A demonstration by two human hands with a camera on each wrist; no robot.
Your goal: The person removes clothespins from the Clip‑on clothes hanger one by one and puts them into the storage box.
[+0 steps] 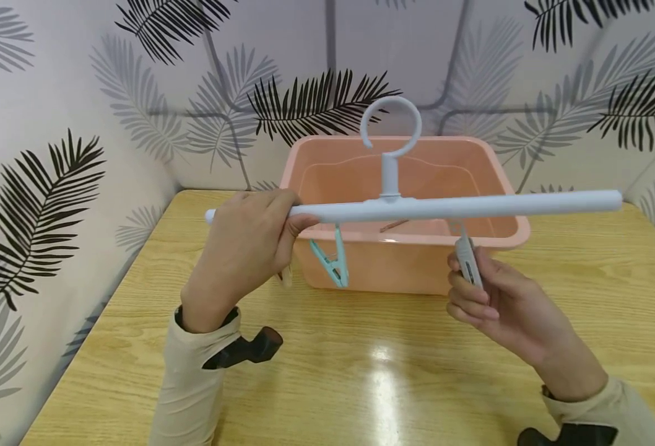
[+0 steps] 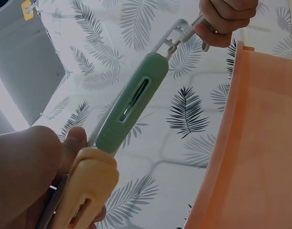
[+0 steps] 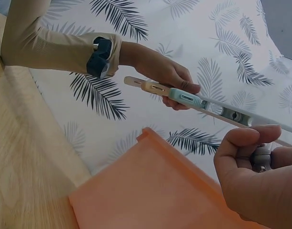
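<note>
My left hand [image 1: 252,238] grips the left part of a pale hanger bar [image 1: 472,205], whose round hook [image 1: 418,127] points up. Under the bar hangs a light teal clip [image 1: 338,266], jaws upward, just right of that hand. Beside the left fingers in the left wrist view is a beige clip [image 2: 91,179]; a paler clip [image 3: 133,81] shows at the bar's end in the right wrist view. My right hand [image 1: 506,303] pinches a grey clip [image 1: 468,263] between thumb and fingers, its upper end close under the bar's right half.
A pink-orange plastic basin [image 1: 383,266] stands behind the hanger on the wooden table [image 1: 316,371]. A thin brown item [image 1: 394,226] shows inside it. Leaf-patterned covering [image 1: 110,93] hangs behind and to the left of the table. Dark wrist devices [image 1: 246,350] sit over both sleeves.
</note>
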